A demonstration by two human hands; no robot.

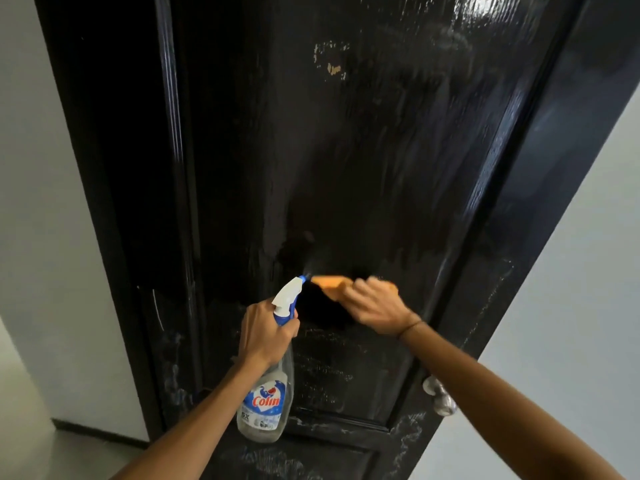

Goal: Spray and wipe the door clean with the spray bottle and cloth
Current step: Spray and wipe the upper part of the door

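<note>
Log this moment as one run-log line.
left hand: grips spray bottle, nozzle at door | right hand: holds orange cloth at door panel | panel above: wet streaks | lower panel: dusty

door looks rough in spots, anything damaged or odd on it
Yes. The black door has chipped paint showing pale patches high on the upper panel, and whitish scuffs and streaks along the lower frame near the knob.

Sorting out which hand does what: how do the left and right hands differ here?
The left hand grips the clear plastic spray bottle by its neck, nozzle aimed at the glossy black door. The right hand holds the orange cloth against the door, higher up. Both are clenched around a cleaning tool.
</note>
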